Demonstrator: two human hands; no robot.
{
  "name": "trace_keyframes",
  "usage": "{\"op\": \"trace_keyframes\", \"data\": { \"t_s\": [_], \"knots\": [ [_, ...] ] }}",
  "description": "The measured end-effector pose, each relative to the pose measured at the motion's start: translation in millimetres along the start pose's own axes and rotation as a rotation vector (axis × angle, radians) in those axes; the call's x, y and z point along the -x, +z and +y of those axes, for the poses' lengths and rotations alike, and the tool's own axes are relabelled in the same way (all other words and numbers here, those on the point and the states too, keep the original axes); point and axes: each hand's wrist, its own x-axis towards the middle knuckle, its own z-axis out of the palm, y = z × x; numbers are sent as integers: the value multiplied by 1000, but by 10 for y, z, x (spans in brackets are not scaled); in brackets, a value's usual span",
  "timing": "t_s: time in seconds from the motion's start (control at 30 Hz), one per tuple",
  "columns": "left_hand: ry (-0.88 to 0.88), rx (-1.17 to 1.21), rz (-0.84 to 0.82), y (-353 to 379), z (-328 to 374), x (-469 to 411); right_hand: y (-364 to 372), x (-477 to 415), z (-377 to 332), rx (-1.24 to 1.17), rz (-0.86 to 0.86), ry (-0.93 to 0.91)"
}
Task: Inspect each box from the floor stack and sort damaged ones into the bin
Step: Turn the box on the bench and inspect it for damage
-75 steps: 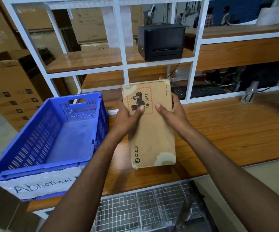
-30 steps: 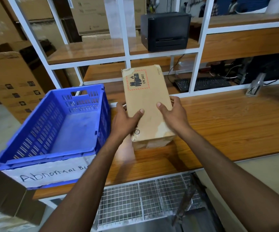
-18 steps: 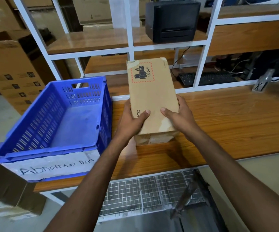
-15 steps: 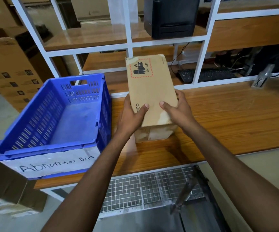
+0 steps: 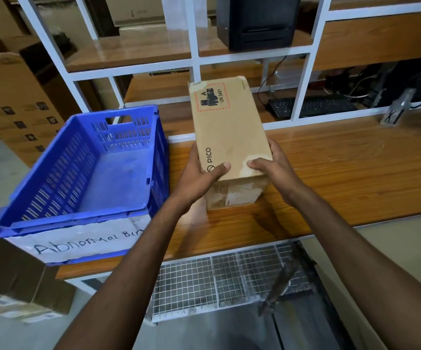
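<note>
A brown cardboard box (image 5: 229, 127) marked PICO and UN 3481 is held over the wooden table (image 5: 343, 178), its top face tipped toward me. Its corners look scuffed and pale. My left hand (image 5: 199, 178) grips its near left edge, thumb on top. On the near right edge my right hand (image 5: 277, 173) grips it the same way. An empty blue crate (image 5: 83, 170) labelled "Abnormal Bin" stands on the table just left of the box.
A white shelf frame (image 5: 194, 56) rises behind the table, with a black printer (image 5: 257, 21) on a shelf and a keyboard (image 5: 312, 107) behind it. Large cardboard boxes (image 5: 15, 97) stand at left. Another box (image 5: 15, 286) lies at bottom left. A wire mesh rack (image 5: 217, 281) sits below the table.
The box has tilted from nearly upright to flatter, its near end now facing me. Both hands slid down to its near end. The view shifted slightly downward.
</note>
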Motion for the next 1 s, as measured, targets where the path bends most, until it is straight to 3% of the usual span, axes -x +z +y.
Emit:
{"op": "trace_keyframes", "data": {
  "t_s": [0.17, 0.37, 0.57, 0.77, 1.0],
  "knots": [
    [45, -24, 136, 94, -28, -28, 64, -27, 19, 88, 63, -47],
    [61, -76, 10, 91, -288, 168, -7, 113, 86, 6, 44, -19],
    [132, -107, 160, 57, 35, 204, -41, 213, -128, 40, 73, -117],
    [205, -274, 341, 49, 448, 250, -91, 290, -455, 143, 245, -219],
    [198, -372, 376, 58, 615, 250, -61, 343, -601, 200, 350, -186]
  ]
}}
